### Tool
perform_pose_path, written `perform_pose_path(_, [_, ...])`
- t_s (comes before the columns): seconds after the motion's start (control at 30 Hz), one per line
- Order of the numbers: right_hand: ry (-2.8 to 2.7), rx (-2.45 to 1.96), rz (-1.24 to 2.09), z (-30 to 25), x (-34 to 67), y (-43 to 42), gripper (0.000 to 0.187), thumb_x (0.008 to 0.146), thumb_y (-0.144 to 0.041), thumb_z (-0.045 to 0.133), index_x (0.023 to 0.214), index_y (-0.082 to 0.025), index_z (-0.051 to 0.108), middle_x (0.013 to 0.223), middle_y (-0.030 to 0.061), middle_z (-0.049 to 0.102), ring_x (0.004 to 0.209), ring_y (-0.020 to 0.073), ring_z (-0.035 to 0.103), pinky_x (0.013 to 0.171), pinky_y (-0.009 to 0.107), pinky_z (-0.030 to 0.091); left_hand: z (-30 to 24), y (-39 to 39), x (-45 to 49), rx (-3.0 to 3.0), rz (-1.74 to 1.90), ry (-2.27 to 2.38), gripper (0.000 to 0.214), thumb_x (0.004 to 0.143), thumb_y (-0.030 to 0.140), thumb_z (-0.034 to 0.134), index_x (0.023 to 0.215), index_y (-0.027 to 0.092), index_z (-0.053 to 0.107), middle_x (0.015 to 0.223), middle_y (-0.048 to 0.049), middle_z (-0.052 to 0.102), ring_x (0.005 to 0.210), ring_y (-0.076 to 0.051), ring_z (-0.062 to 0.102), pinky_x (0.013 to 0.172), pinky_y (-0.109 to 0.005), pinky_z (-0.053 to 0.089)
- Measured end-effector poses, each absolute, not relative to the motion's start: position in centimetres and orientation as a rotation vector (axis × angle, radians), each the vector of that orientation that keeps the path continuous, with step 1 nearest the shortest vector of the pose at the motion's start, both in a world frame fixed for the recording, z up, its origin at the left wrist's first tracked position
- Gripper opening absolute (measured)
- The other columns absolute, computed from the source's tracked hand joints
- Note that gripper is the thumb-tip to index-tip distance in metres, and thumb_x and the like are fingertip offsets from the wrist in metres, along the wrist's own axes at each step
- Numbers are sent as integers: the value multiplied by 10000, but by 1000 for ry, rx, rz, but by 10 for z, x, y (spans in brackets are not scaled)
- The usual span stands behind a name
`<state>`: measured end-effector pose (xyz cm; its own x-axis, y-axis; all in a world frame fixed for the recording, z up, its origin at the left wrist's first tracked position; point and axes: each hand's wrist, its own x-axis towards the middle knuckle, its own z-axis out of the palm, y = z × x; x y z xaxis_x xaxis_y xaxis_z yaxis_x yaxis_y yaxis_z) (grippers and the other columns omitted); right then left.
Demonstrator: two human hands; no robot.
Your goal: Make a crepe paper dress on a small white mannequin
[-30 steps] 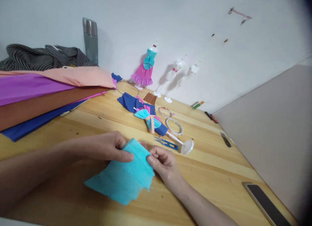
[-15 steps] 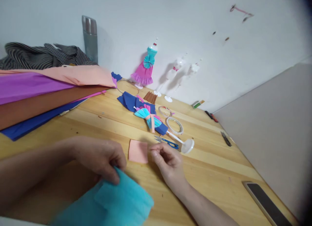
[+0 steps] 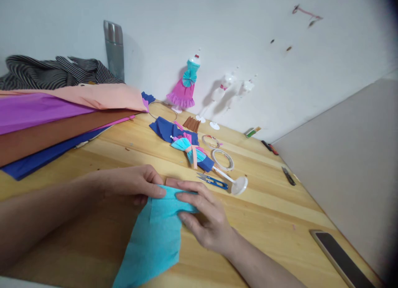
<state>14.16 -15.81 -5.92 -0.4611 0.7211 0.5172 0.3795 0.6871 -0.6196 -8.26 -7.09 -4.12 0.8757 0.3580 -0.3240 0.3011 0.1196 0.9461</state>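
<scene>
A turquoise crepe paper piece [image 3: 154, 238] lies on the wooden table [image 3: 280, 213], reaching toward the near edge. My left hand [image 3: 133, 184] pinches its top left corner between thumb and fingers. My right hand [image 3: 203, 217] lies over its top right corner, fingers stretched and pressing down on the paper. A small peach paper piece [image 3: 172, 182] peeks out just beyond the turquoise paper, mostly covered. Blue thread snips [image 3: 214, 181] lie just past my right hand.
Large coloured paper sheets [image 3: 56, 122] are stacked at the left under striped cloth [image 3: 52, 71]. A dressed doll mannequin [image 3: 187, 83] and white mannequins [image 3: 224, 93] stand by the wall. A lying doll dress [image 3: 183, 145], tape rolls [image 3: 222, 159], a flask [image 3: 114, 47] and a phone [image 3: 338, 259] are also there.
The turquoise paper was pulled down toward the near edge, uncovering the peach piece, then brought back up over it. My right hand, free half a second ago, now presses on the paper.
</scene>
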Motion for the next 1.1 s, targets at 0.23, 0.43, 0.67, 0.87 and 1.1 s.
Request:
perform_pose_path(0.23, [-1570,-1144,837,-64,140,-154,141,849,-289,629,761,-210,705,769,57,709,749,196,648,674,301,500,-43,-73,-80,1492,157,460,548,732,518,672,1151,174,593,977,-39,651,819,-178,613,652,-227,468])
perform_pose_path(0.43, [-1258,-1225,1116,-76,144,-152,186,787,-401,700,775,-219,734,728,27,697,635,150,586,586,251,444,-48,-78,-80,1681,364,469,784,627,189,756,1360,286,494,1340,-16,569,1179,-253,532,923,-273,442])
perform_pose_path(0.67, [-1648,-995,1012,-68,146,-154,587,759,-523,684,1275,-266,573,1380,115,519,1304,321,420,958,430,440,-48,-75,-77,1452,390,504,358,769,273,664,1119,197,653,920,-11,694,736,-127,591,661,-213,439])
perform_pose_path(0.87, [-1445,-1083,1098,-73,145,-152,161,846,-364,635,907,-231,700,1076,87,645,678,158,632,585,289,513,-46,-77,-71,1216,430,513,296,769,405,671,859,123,655,766,-36,674,655,-130,575,613,-229,434])
perform_pose_path(1.1, [-1359,-1106,1204,-73,145,-151,265,783,-460,683,776,-195,694,784,36,650,567,132,548,496,251,451,-48,-77,-71,1410,482,643,403,692,324,726,1033,140,618,808,-6,638,722,-141,551,647,-232,426])
